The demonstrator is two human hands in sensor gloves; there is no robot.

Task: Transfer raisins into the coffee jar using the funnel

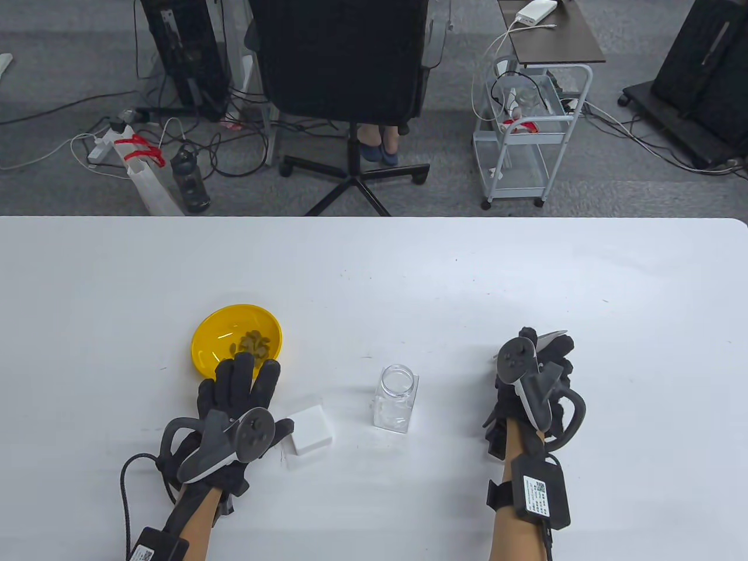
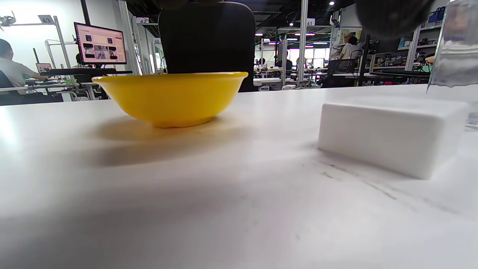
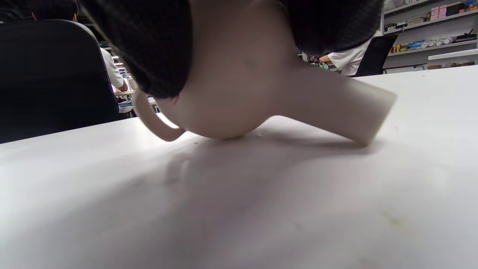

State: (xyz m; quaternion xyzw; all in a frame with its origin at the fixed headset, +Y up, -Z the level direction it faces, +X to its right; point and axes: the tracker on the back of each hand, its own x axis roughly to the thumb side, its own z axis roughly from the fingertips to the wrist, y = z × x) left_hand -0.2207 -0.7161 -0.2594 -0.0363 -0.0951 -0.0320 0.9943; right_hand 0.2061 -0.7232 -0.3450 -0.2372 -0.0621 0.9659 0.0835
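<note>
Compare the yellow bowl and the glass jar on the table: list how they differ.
The yellow bowl is opaque, wide and shallow; the glass jar is clear, narrow and tall. The bowl holds a small heap of raisins; the jar looks empty. The left hand lies at the bowl's near rim, while no hand touches the jar. Both stand upright and open-topped on the white table.

White table (image 1: 526, 269), yellow bowl (image 1: 216, 345) of raisins (image 1: 254, 343) at left, white block (image 1: 311, 431) beside clear open jar (image 1: 396, 398), white funnel (image 3: 261, 86) lying at right
</note>
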